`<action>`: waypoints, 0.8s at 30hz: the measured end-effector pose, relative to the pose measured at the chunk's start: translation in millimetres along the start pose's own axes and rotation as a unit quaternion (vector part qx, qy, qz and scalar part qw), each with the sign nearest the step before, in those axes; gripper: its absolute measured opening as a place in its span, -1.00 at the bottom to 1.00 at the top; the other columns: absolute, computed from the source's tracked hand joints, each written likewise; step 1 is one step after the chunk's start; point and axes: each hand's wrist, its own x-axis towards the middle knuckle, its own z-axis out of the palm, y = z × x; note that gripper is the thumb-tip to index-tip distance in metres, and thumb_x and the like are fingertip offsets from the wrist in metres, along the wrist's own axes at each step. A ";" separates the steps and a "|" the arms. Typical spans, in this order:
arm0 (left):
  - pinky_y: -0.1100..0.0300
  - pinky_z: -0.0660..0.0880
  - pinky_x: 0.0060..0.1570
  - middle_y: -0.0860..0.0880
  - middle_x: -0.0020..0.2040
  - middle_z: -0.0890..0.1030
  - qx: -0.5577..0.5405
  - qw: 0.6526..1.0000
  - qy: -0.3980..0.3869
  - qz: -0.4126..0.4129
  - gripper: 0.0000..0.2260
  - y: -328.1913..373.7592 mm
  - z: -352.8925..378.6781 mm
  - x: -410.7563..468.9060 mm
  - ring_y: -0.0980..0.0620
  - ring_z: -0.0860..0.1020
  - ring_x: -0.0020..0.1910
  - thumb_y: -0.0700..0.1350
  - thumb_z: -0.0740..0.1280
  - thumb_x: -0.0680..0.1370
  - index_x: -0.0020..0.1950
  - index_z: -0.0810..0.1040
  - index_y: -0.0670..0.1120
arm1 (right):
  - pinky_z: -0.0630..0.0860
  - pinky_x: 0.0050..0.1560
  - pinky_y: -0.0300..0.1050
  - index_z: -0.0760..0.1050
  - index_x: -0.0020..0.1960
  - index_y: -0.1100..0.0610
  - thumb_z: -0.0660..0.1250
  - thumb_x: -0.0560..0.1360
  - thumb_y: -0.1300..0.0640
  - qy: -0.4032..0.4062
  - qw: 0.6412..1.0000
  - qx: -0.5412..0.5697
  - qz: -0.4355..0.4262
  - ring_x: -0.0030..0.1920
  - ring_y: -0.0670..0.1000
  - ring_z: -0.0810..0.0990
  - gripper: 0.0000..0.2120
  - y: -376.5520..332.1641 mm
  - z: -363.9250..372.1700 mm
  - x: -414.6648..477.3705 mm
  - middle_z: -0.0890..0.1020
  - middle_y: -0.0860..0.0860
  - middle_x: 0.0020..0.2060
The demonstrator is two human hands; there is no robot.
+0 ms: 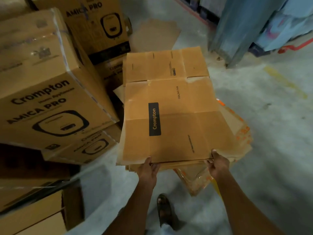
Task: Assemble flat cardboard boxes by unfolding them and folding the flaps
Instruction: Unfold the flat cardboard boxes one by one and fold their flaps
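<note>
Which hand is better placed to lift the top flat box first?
Probably the right hand: its thumb pinches the top flat box at the near corner; the left hand holds the edge farther inward.

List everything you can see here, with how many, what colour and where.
flat cardboard box: one, brown with a black Crompton label, top of the pile, centre
pile of flat cardboard: one, brown, some orange print, on the floor beneath
printed Crompton boxes: at least four, brown, stacked at left
loose cardboard sheet: one, brown, on the floor beyond the pile
wrapped goods: count unclear, blue, top right
floor: grey concrete; yellow mark at right
foot: one, in a dark sandal, bottom centre
left hand: one, grips the box's near edge, left side
right hand: one, grips the same edge, right side
</note>
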 end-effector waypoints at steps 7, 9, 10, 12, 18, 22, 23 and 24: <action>-0.01 0.45 0.28 -0.22 0.46 0.43 -0.002 0.999 -0.023 -0.037 -0.64 -4.2 -11.1 16.4 -0.22 0.41 0.45 -0.22 0.25 0.69 0.49 0.37 -0.23 | 0.50 -0.05 -0.02 0.49 0.01 0.18 0.25 0.62 0.31 0.004 0.999 -0.026 0.035 -0.19 0.06 0.52 -0.92 16.5 2.4 2.9 0.54 0.12 -0.11; -0.01 0.44 0.34 -0.20 0.44 0.45 -0.002 0.998 -0.028 -0.048 -0.65 -1.8 -14.7 15.7 -0.22 0.43 0.44 -0.19 0.27 0.68 0.46 0.40 -0.19 | 0.54 -0.13 0.00 0.54 -0.01 0.16 0.25 0.59 0.32 -0.003 0.999 -0.024 0.046 -0.16 0.10 0.54 -0.87 21.8 1.4 5.3 0.56 0.14 -0.08; 0.00 0.44 0.36 -0.20 0.44 0.46 -0.002 0.998 -0.031 -0.052 -0.65 -0.4 -17.5 15.3 -0.23 0.41 0.46 -0.16 0.28 0.68 0.47 0.41 -0.17 | 0.56 -0.23 -0.02 0.55 -0.03 0.15 0.26 0.57 0.32 -0.007 0.998 -0.027 0.052 -0.17 0.11 0.55 -0.87 23.7 1.5 2.9 0.57 0.14 -0.11; 0.02 0.42 0.36 -0.23 0.45 0.45 -0.002 0.997 -0.039 -0.060 -0.59 3.7 -24.3 11.7 -0.27 0.29 0.55 -0.13 0.30 0.67 0.51 0.38 -0.15 | 0.56 -0.41 -0.12 0.56 0.02 0.14 0.26 0.54 0.29 -0.011 0.998 -0.042 0.052 -0.21 0.10 0.55 -0.86 28.6 3.0 -1.6 0.56 0.12 -0.17; -0.15 0.48 0.32 -0.17 0.27 0.46 0.004 0.998 -0.054 -0.034 -0.67 27.9 -48.8 -5.4 -0.23 0.49 0.32 -0.10 0.31 0.66 0.41 0.42 -0.14 | 0.33 -0.62 -0.30 0.54 0.01 0.18 0.20 0.54 0.28 -0.066 0.990 -0.125 0.022 -0.54 -0.06 0.42 -0.85 56.3 27.6 -27.1 0.40 0.04 -0.28; -0.09 0.52 0.31 -0.09 0.13 0.58 -0.016 0.999 -0.035 0.009 -0.86 62.3 -90.5 -9.2 -0.13 0.57 0.16 -0.11 0.26 0.69 0.18 0.55 -0.11 | 0.59 -0.14 -0.12 0.53 0.15 0.20 0.27 0.61 0.29 -0.179 0.962 -0.207 -0.010 -0.11 0.03 0.64 -0.85 93.2 84.9 -74.4 0.62 0.12 -0.04; -0.09 0.53 0.30 -0.09 0.14 0.59 -0.027 0.999 -0.027 0.024 -0.86 73.3 -106.9 -8.9 -0.12 0.58 0.17 -0.11 0.25 0.69 0.19 0.55 -0.11 | 0.58 -0.05 -0.08 0.54 0.08 0.18 0.31 0.60 0.30 -0.208 0.948 -0.239 -0.010 -0.04 0.07 0.63 -0.91 106.3 102.3 -88.9 0.64 0.12 -0.03; -0.08 0.54 0.29 -0.10 0.17 0.61 -0.041 0.998 -0.016 0.041 -0.84 84.5 -126.4 -7.7 -0.12 0.59 0.19 -0.12 0.23 0.70 0.22 0.54 -0.11 | 0.58 -0.03 -0.07 0.54 0.05 0.17 0.33 0.60 0.29 -0.242 0.931 -0.272 -0.006 -0.03 0.08 0.63 -0.93 121.8 119.7 -104.3 0.65 0.12 -0.04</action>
